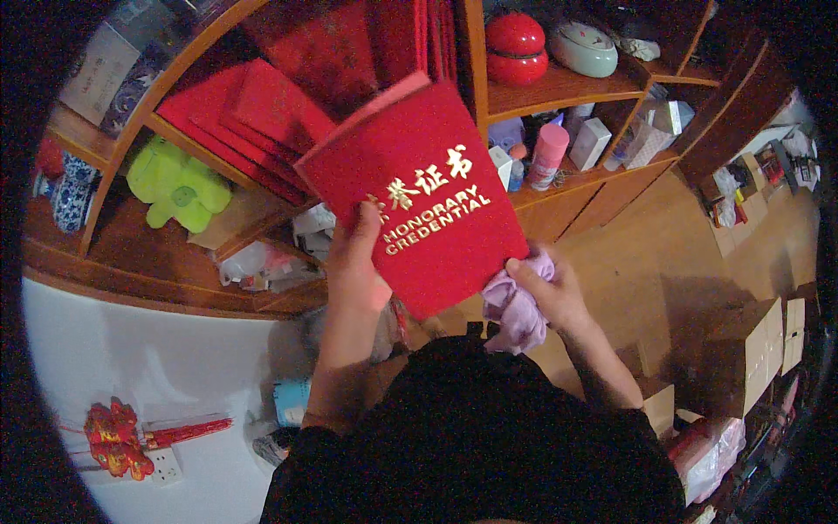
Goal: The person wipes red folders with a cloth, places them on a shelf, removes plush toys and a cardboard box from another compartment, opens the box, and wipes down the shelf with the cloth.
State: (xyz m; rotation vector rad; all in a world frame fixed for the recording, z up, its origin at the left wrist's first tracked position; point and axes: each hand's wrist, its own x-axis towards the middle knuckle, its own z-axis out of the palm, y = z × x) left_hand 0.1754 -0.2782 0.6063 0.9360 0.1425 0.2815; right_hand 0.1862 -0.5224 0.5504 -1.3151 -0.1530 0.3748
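A red certificate folder (425,196) with gold lettering is held up at a tilt before my chest. My left hand (360,255) grips its left edge, thumb on the front cover, the other fingers hidden behind. At its lower right corner, my right hand (556,288) pinches a crumpled lilac cloth (517,308) against the folder. Behind, more red folders (275,98) lie stacked and leaning in a compartment of the wooden shelf unit (481,78).
Right of the folders, the shelves hold a red round jar (516,49), a pale green lidded pot (584,49) and a pink spray can (548,157). A green plush toy (180,187) sits lower left. Cardboard boxes (763,354) stand on the floor at right.
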